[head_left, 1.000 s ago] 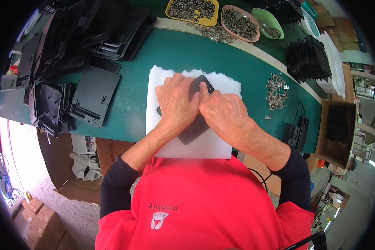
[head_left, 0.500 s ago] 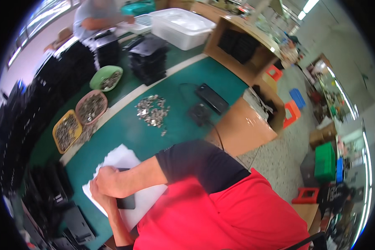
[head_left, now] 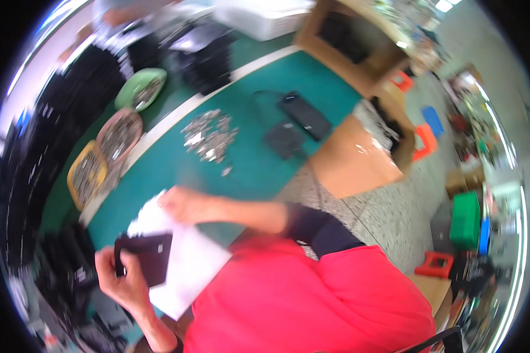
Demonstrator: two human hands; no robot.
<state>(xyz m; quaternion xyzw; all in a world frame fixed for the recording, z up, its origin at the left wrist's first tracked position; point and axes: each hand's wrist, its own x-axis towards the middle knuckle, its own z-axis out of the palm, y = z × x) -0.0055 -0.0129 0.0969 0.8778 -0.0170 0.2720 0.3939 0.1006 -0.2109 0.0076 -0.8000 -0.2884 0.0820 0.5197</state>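
Observation:
My left hand (head_left: 123,282) grips a flat black rectangular plastic part (head_left: 154,259) by its left edge, thumb on top. The part is held over a stack of white sheets (head_left: 197,259) at the table's near side. My right hand (head_left: 184,205) is above the far end of the sheets, its fingers smeared by motion. Beyond it, small shiny metal pieces (head_left: 211,136) lie in a loose pile on the green table (head_left: 256,162).
Yellow (head_left: 72,179), pink (head_left: 138,126) and green bowls (head_left: 123,97) of metal pieces stand along the left. Black parts (head_left: 70,117) are stacked behind them. A black power bank-like box (head_left: 306,116) and open cartons (head_left: 359,156) sit to the right. Another person (head_left: 123,15) is across the table.
My hands, together over the sheets before, are now apart. The left has lifted the black part leftward; the right has moved up and away. The whole view has shifted slightly.

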